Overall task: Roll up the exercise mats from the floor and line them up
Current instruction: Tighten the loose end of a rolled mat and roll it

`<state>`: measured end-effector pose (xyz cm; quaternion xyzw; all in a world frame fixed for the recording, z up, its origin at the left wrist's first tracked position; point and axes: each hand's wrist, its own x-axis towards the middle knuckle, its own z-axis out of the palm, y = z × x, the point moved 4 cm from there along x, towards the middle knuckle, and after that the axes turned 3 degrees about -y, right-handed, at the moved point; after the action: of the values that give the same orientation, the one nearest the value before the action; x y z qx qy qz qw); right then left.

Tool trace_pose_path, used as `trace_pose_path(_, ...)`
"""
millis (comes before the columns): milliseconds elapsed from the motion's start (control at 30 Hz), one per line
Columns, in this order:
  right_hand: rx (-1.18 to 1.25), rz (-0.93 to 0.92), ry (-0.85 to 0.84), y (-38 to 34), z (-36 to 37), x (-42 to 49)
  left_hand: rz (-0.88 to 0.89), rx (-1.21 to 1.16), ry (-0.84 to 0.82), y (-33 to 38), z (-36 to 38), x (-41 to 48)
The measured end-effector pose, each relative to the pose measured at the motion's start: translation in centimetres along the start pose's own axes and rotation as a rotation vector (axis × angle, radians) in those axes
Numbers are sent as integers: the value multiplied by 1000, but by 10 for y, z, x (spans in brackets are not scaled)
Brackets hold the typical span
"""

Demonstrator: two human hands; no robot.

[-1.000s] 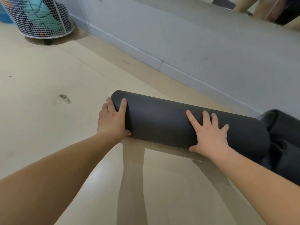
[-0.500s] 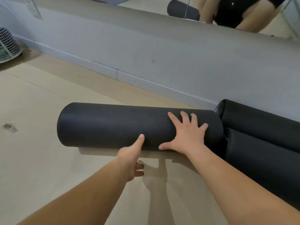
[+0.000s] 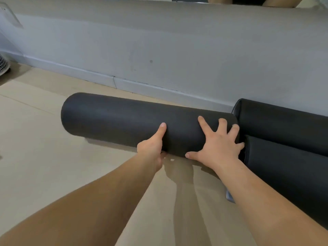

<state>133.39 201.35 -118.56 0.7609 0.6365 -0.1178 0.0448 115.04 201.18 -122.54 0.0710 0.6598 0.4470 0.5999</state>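
Fingers (image 3: 204, 125) of right hand (image 3: 218, 146) spread flat on rolled mat (image 3: 115, 119), left hand (image 3: 150, 148) cupping its underside, thumb up; roll on floor (image 3: 44, 166) by wall (image 3: 159, 47), end-on to other rolls (image 3: 284, 119); prob light, squashy, grippy foam, best held mid-body w/ both hands.

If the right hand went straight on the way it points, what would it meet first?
The right hand lies flat on the rolled mat; over its crest, probably the baseboard, though depth is unclear.
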Motion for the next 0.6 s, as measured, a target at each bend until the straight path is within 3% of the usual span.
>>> trace_pose_path(133, -49, -72, 87, 7, 7, 7, 81, 180, -47, 33, 14, 34)
trace_pose_path(367, -204, -115, 199, -2, 12, 12, -22, 397, -132, 50, 20, 52)
trace_pose_path(600, -350, -200, 228, 13, 2, 58, 42, 397, -121, 54, 57, 62)
